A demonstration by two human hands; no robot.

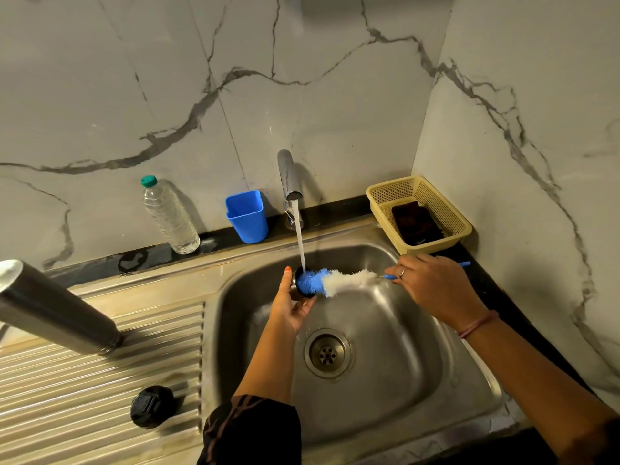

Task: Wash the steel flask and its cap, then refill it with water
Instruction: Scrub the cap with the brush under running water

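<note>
Water [301, 236] runs from the tap [289, 176] straight down onto the blue end of a bottle brush [330, 280], which the person holds over the sink [412, 380]. There is only the head view, so all is told from it. The left hand [291, 308] has its fingers curled around a small steel cap [297, 287], with the open side turned to the brush. The right hand [432, 285] pinches the thin blue handle of the brush, and the blue bristles sit at the mouth of the cap or just inside it; how deep they go cannot be told.

The steel flask [50, 313] stands on the ribbed drainboard [100, 391], well apart from both hands at the left, and a black round lid [152, 406] lies near it on the same board.

The step in hand seems to be the scrubbing of the cap. To do it well, the person should probably keep the cap under the stream and turn the brush around inside, so that the bristles reach the bottom corner. The left hand should hold firmly, because wet steel can slip. The brush wire is long and bends, so a grip nearer to the bristles would likely give more control
</note>
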